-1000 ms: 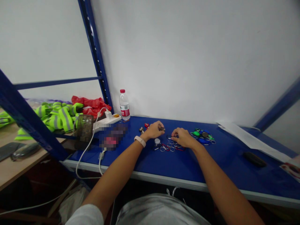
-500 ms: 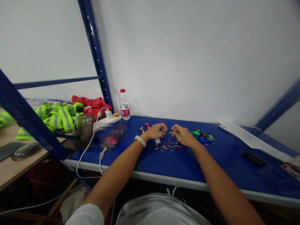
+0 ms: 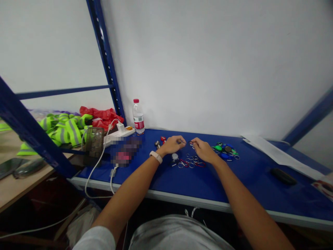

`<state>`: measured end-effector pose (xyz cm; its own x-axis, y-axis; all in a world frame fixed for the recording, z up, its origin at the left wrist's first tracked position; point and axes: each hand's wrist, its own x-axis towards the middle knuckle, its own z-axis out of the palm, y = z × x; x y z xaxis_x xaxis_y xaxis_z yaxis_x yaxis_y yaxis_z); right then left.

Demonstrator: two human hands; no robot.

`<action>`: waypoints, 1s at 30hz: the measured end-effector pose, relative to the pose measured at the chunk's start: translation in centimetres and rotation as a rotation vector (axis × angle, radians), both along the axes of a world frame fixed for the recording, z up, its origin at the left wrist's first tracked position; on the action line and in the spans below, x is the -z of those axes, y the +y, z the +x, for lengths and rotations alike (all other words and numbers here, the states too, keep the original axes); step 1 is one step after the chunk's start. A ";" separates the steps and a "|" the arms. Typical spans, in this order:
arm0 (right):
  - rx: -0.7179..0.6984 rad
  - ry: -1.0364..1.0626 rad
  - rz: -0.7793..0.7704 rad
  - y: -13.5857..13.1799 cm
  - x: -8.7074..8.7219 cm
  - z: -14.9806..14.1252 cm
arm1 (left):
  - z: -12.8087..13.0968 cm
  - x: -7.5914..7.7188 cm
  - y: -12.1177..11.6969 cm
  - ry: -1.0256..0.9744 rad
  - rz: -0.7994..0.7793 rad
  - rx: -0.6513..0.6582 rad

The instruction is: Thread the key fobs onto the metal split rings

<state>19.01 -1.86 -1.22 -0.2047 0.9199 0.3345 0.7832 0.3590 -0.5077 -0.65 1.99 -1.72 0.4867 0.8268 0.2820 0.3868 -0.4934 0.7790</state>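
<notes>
Seemingly unfinished small parts (image 3: 183,142) are pinched in left hand (image 3: 174,144) and right hand (image 3: 204,150), loose key rings (image 3: 191,165) being left nearer the bench's (image 3: 179,185) front edge.

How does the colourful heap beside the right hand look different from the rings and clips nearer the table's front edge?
The heap is mostly green and blue, while the rings and clips are mostly silver and red. The heap is bunched up; the rings and clips spread out more loosely. Both lie on the blue table, and both include thin silvery rings.
</notes>
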 end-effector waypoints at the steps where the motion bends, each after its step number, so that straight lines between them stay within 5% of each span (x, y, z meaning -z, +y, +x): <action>1: -0.001 0.001 -0.009 0.0 0.0 0.0 | 0.0 -0.1 0.0 -0.018 0.012 0.001; 10: -0.049 0.155 -0.064 0.4 0.5 0.1 | 0.2 -0.4 -0.1 -0.186 -0.020 0.103; 18: -0.229 0.396 -0.232 0.5 0.8 -0.3 | 0.5 -0.5 -0.5 -0.260 -0.106 0.176; 30: -0.183 -0.120 -0.003 -0.4 0.7 -0.9 | 0.2 -0.6 -0.3 -0.222 -0.098 0.108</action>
<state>18.10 -2.29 -1.94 -0.4067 0.8646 0.2950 0.7596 0.4994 -0.4165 -0.41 1.67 -1.09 0.5089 0.8021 0.3125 0.1503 -0.4403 0.8852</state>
